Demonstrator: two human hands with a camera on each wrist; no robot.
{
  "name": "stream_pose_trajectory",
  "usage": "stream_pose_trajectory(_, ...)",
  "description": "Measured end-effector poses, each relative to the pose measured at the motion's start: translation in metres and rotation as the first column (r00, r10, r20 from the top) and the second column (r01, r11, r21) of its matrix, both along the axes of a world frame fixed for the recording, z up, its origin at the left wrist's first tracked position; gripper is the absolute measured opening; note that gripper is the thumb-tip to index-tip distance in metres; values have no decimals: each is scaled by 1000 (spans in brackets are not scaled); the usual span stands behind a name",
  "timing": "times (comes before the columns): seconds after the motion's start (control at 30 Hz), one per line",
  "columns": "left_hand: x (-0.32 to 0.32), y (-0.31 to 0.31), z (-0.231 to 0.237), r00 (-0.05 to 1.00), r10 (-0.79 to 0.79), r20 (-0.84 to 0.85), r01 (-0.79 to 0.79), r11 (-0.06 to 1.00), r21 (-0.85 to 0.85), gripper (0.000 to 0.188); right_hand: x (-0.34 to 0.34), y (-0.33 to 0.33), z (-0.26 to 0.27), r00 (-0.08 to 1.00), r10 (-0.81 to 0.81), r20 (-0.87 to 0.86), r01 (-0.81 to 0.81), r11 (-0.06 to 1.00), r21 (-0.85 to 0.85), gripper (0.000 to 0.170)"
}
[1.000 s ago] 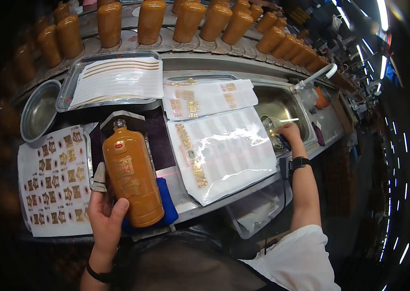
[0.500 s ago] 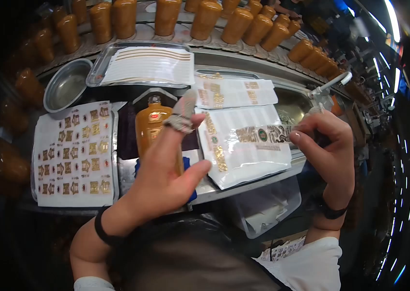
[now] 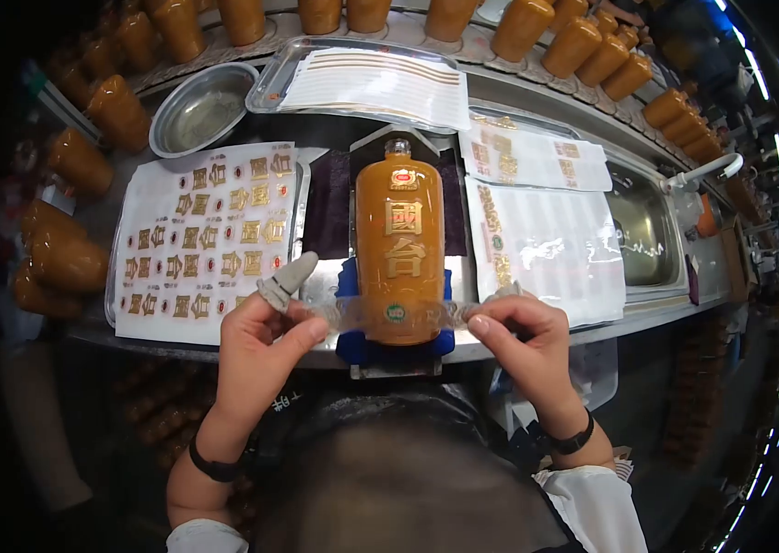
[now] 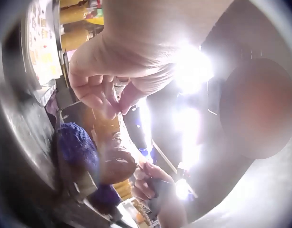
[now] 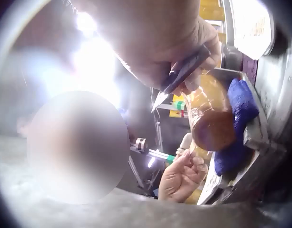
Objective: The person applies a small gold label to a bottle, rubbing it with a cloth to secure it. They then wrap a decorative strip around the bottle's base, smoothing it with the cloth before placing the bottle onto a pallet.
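Observation:
A glossy amber-brown bottle [image 3: 398,217] with gold characters lies on its back on a blue cloth [image 3: 346,346], its neck pointing away. Across its lower front stretches a clear decal strip [image 3: 348,315] with a green round emblem. My left hand [image 3: 260,350] pinches the strip's left end between thumb and fingers, a pale finger cot [image 3: 295,274] on the index finger. The other end is pinched by my right hand [image 3: 537,355]. In the right wrist view, a dark tool [image 5: 188,68] with a pointed metal tip is tucked in the right hand.
Gold decal sheets [image 3: 154,295] lie at left, clear-covered sheets [image 3: 555,249] at right. Behind are a metal bowl [image 3: 164,129] and a tray [image 3: 265,92] of white strips. A sink [image 3: 633,249] with a faucet [image 3: 730,166] stands at right. Several brown bottles [image 3: 242,20] line the back.
My right hand has brought the decal strip from the sink to the bottle. The left hand has left the bottle's side and taken the strip's other end. The head view has shifted.

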State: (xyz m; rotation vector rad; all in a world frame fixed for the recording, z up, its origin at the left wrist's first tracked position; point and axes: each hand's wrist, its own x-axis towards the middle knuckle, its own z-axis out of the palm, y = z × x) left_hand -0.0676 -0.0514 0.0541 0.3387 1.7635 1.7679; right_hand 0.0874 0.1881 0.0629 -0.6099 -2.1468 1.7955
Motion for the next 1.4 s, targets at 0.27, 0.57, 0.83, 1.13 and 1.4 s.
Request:
stream_pose_trajectory(0.27, -3, 17, -26, 998, 66, 21, -67, 993, 100, 56, -11, 5, -29, 997, -63, 35, 64, 997, -36, 11)
stream_pose_trajectory(0.57, -5, 26, -32, 997, 65, 44, -69, 992, 110, 56, -18, 5, -39, 997, -60, 44, 65, 992, -109, 12)
stream_pose_trajectory(0.83, -4, 30, -36, 996, 55, 74, -65, 990, 129, 57, -20, 4, -47, 997, -53, 50, 59, 990, -129, 14)
stream_pose_trajectory(1.13, -4, 32, -37, 997, 48, 67, -56, 990, 132, 56, -24, 5, -51, 998, -35, 49, 41, 991, -129, 13)
stream_pose_trajectory(1.4, -2, 32, -39, 998, 52, 40, -57, 990, 131, 57, -25, 5, -57, 1000, -18, 22, 21, 987, -159, 14)
